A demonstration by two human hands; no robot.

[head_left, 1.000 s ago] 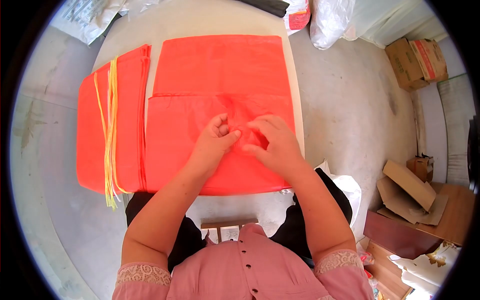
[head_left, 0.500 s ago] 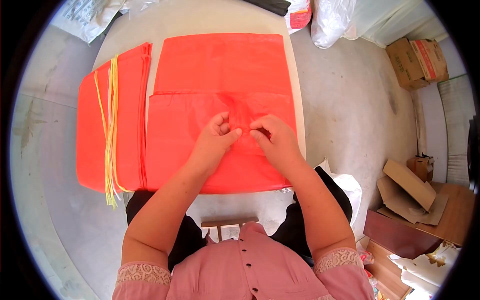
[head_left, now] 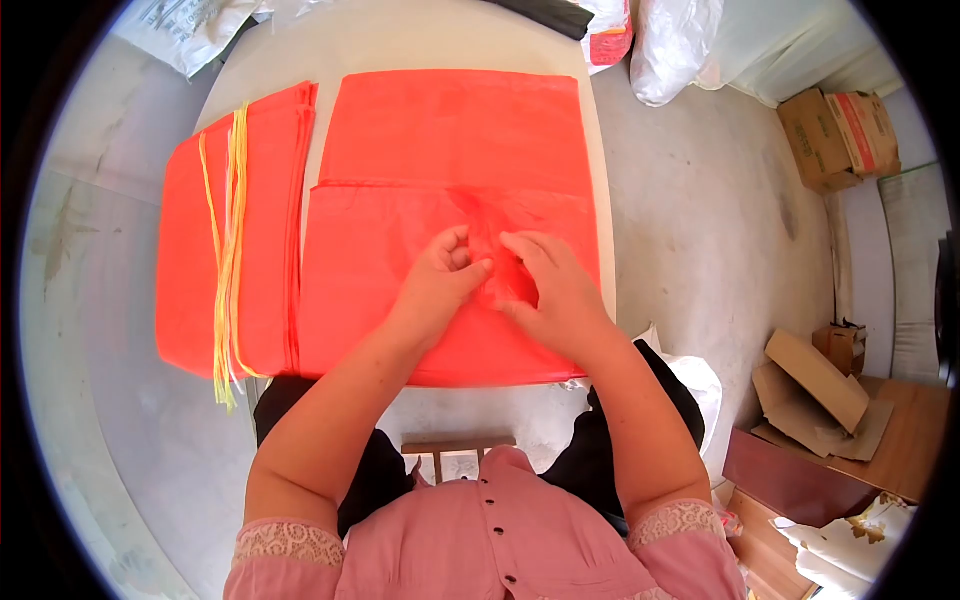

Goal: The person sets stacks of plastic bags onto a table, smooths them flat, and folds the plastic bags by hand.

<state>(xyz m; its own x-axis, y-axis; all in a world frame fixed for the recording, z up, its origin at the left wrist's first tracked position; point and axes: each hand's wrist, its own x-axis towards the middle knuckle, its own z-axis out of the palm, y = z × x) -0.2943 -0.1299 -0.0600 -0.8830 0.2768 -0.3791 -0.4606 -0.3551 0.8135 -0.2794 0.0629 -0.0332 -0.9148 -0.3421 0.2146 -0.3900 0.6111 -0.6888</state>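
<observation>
A thin red sheet [head_left: 370, 270], which looks like plastic, lies in front of me, its far edge across another red layer [head_left: 460, 125]. My left hand [head_left: 437, 283] pinches a gathered fold of the sheet between thumb and fingers. Close by on the right, my right hand [head_left: 562, 292] has its thumb and index finger spread apart over the same crumpled spot. To the left rests a stack of folded red sheets [head_left: 190, 250], with a bundle of yellow and white strings [head_left: 235, 220] laid lengthwise over it and hanging past the near edge.
The red sheets cover much of a pale table [head_left: 420, 40]. A black roll [head_left: 545, 14] lies at its far edge, near a white plastic bag [head_left: 675, 45]. Cardboard boxes [head_left: 835, 140] stand at far right; an opened carton [head_left: 815, 400] sits on a wooden cabinet [head_left: 905, 440].
My right thumb and index finger have moved apart, away from the gathered fold. The left hand keeps its pinch in nearly the same place. The view has shifted slightly.
</observation>
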